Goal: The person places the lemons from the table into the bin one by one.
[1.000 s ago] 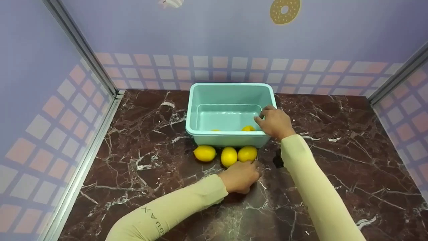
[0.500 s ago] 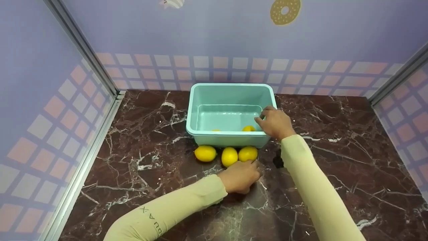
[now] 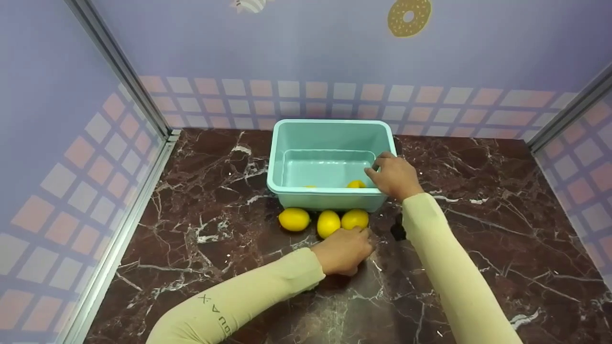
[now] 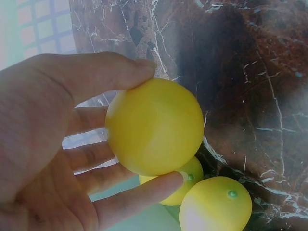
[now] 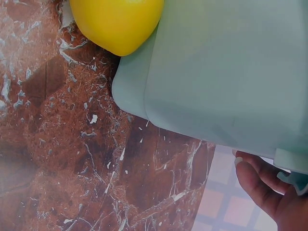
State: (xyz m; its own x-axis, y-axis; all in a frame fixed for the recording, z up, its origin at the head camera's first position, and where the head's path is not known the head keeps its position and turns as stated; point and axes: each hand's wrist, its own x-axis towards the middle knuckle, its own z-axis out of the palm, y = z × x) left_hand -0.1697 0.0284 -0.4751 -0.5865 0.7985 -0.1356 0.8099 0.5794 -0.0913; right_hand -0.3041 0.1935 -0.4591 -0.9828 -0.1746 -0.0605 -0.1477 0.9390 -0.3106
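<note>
In the head view, three yellow lemons, the left one (image 3: 294, 219), the middle one (image 3: 329, 224) and the right one (image 3: 355, 220), lie along the front of a pale turquoise plastic basin (image 3: 330, 199). My left hand (image 3: 343, 251) is just before the middle and right ones. The left wrist view shows it holding a lemon (image 4: 154, 127) between thumb and fingers, with two more lemons close by. Whether the held one shows in the head view, I cannot tell. My right hand (image 3: 395, 176) grips the basin's rim at the right front corner. Inside, a lemon (image 3: 356, 184) shows partly over the front rim.
Beneath everything is a dark red marbled tabletop (image 3: 215, 200). A purple wall (image 3: 330, 52) with a tile pattern stands right behind the basin. Metal-edged panels close off both sides. A small black object (image 3: 398, 230) is beside the right forearm.
Both hands, the basin and the lemons keep their places. The head view has shifted only very slightly.
</note>
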